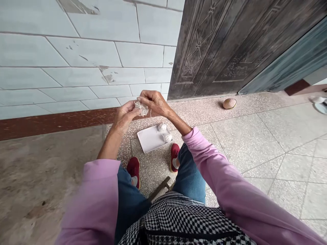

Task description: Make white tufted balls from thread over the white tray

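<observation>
Both my hands are raised close together in front of the tiled wall, above the tray. My left hand (125, 114) pinches a small piece of off-white crochet or knitted work (142, 108) between thumb and fingers. At its right edge, my right hand (155, 101) is closed, thumb against fingers; any hook or needle in it is too small to make out. A strand of yarn hangs below the right hand. On the floor, a white tray (150, 139) holds two balls of white yarn, one farther back (162, 127) and one nearer (168, 138).
A wall of pale tiles (92, 54) and a dark carved door (212, 44) stand ahead. A round pinkish object (229, 103) lies by the door. Part of a wooden stool (160, 188) shows between my legs. My red shoes (133, 168) flank the tray's near side.
</observation>
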{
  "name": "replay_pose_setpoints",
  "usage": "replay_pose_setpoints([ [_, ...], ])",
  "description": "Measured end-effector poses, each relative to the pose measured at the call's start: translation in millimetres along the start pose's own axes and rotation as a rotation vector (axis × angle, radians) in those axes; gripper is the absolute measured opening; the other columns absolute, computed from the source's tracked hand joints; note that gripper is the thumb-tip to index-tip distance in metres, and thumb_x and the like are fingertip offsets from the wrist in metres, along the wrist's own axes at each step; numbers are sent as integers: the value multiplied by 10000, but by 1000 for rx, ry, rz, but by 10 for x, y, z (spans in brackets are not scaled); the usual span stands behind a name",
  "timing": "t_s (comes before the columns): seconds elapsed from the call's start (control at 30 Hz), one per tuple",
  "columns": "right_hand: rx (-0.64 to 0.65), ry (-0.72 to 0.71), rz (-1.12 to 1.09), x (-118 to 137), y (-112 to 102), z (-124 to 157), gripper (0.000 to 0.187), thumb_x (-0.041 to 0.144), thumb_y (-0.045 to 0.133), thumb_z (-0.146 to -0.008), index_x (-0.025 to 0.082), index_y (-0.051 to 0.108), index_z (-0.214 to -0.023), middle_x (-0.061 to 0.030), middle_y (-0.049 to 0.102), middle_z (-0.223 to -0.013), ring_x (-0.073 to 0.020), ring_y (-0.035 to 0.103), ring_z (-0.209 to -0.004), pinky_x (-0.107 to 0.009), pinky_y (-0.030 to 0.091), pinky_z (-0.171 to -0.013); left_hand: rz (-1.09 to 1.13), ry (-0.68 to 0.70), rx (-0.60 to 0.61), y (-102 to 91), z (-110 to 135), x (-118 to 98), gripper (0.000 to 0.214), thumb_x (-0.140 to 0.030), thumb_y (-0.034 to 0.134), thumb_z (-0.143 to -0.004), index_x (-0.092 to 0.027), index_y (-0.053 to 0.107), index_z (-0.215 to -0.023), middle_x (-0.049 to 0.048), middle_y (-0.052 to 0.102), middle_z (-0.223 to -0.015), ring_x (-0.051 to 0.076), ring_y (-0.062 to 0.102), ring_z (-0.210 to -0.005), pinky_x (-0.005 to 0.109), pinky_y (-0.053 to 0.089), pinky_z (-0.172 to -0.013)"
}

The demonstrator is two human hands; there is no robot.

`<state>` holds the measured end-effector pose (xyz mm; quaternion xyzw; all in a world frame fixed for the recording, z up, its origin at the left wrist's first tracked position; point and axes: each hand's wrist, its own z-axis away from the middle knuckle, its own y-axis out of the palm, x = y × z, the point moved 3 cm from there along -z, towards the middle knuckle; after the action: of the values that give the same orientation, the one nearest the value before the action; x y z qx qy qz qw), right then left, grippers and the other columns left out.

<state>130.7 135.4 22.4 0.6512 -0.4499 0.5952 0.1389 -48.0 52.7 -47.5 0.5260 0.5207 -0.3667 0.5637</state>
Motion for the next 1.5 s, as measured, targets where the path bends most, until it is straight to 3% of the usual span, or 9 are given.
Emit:
replay_pose_setpoints([
  [0.17, -35, 126, -45, -367, -57, 7, 717, 623, 871, -1281, 300, 479, -775, 28, 475, -765, -180, 421, -800, -347, 408, -738, 66, -113, 78, 27, 19, 94, 566, -541, 1209, -729, -202, 917, -1076, 130, 911, -1108, 259, 815, -933, 338, 646, -734],
  [0.3, -78, 153, -165, -495, -18, 19, 773, 786, 917, -1213, 277, 512, -796, 42, 469, -730, -165, 401, -763, -326, 391, -708, 175, -107, 110, 88, -21, 71, 602, -526, 1223, -728, -209, 922, -1142, 133, 903, -1122, 275, 835, -971, 353, 691, -781],
  [0.47, -100, 116, -236, -584, 19, 36, 784, 912, 872, -1174, 259, 570, -862, 43, 497, -740, -164, 435, -736, -304, 357, -674, 290, -68, 45, 178, -81, 55, 689, -510, 1267, -672, -225, 917, -1192, 125, 879, -1192, 270, 833, -1043, 358, 724, -829],
  [0.67, -60, 180, -77, -626, 104, 191, 631, 668, 801, -1282, 256, 570, -864, 47, 494, -746, -169, 425, -739, -313, 353, -711, 312, -9, -41, 120, -161, 109, 613, -459, 1191, -714, -230, 881, -1191, 126, 862, -1214, 300, 846, -1132, 385, 746, -901],
  [0.8, 43, 159, 28, -418, 214, 357, 514, 438, 819, -1293, 259, 603, -862, 7, 565, -802, -214, 513, -831, -337, 424, -775, 301, 50, -131, -7, -246, 163, 656, -421, 1189, -678, -280, 832, -1209, 91, 857, -1188, 318, 848, -1165, 399, 736, -908],
  [0.97, 163, 159, 76, -104, 303, 525, 574, 236, 911, -1218, 264, 542, -780, -1, 538, -785, -230, 513, -834, -358, 451, -802, 131, 141, -263, -61, -271, 150, 683, -403, 1195, -596, -264, 840, -1163, 57, 849, -1074, 264, 785, -991, 366, 688, -847],
  [1.13, -13, 143, 25, -50, 87, 454, 455, 311, 875, -1258, 252, 669, -857, -5, 625, -815, -230, 570, -842, -360, 479, -793, -20, 47, -62, 80, -134, 64, 627, -425, 1201, -652, -238, 904, -1171, 49, 847, -996, 255, 781, -921, 349, 678, -809],
  [1.3, -174, 194, -56, -244, -117, 360, 598, 463, 968, -1226, 263, 599, -800, 37, 517, -710, -172, 450, -734, -354, 396, -703, 5, -65, 92, 169, -1, -15, 567, -509, 1179, -729, -211, 951, -1154, 100, 894, -1044, 238, 786, -862, 303, 639, -686],
  [1.5, -162, 184, -229, -507, -95, 284, 653, 628, 1013, -1168, 255, 600, -825, 46, 529, -703, -146, 461, -724, -314, 374, -647, 179, -167, 164, 168, 28, -26, 629, -395, 1226, -668, -200, 926, -1185, 109, 895, -1114, 256, 837, -960, 312, 728, -751],
])
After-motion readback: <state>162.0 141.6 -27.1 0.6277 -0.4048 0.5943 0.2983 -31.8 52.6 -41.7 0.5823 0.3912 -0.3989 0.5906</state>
